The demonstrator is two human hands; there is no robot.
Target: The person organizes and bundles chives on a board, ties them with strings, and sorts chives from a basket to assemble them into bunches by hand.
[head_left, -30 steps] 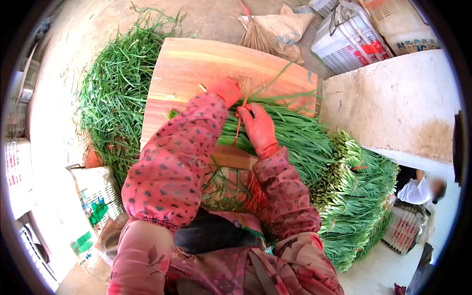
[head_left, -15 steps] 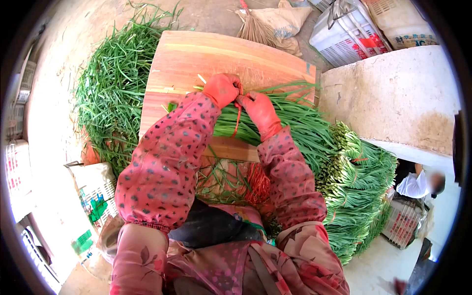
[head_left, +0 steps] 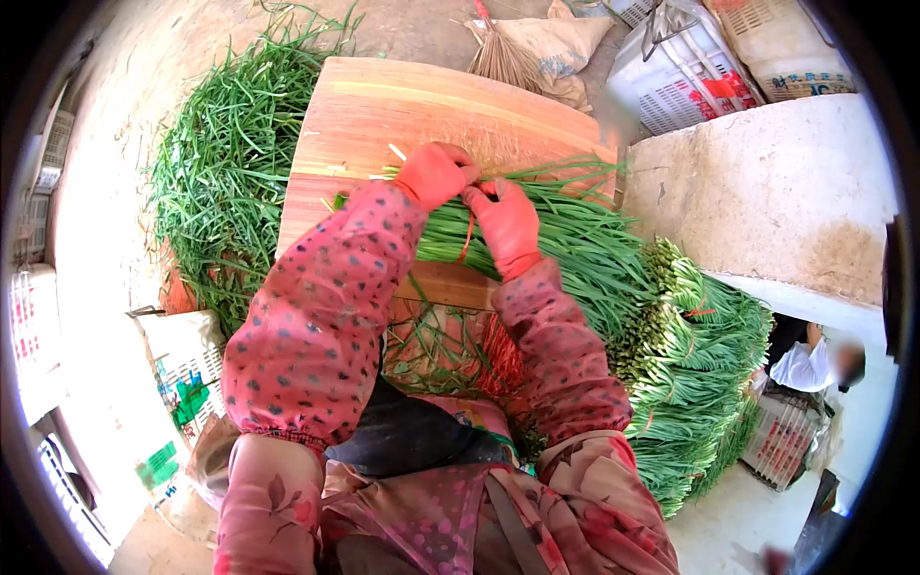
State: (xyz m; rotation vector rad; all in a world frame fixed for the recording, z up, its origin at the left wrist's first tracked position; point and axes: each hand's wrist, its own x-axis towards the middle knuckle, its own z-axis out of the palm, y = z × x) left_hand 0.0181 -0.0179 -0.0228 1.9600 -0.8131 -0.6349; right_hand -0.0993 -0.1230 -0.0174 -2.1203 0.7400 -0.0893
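A bundle of long green chives [head_left: 585, 238] lies across the wooden board [head_left: 383, 105], leaves pointing right. Around it runs a thin red tie [head_left: 468, 240]. My left hand [head_left: 436, 174], in an orange-red glove, pinches the tie on top of the bundle. Close beside it, my right hand [head_left: 506, 222], gloved alike, has thumb and forefinger closed on the tie too. The fingertips of both hands almost meet, and the knot itself is hidden between them.
Loose chives [head_left: 225, 182] are heaped left of the board. Tied bundles [head_left: 695, 383] are stacked at the right, below a concrete slab [head_left: 757, 182]. Red ties [head_left: 500, 359] hang near my lap. A broom [head_left: 503, 57] and crates [head_left: 680, 72] stand behind; a person [head_left: 810, 364] is far right.
The tie's end that stood up between my hands is no longer upright. My fingers have shifted slightly at the tie, with my right fingertips bent in. The bundle stays in place.
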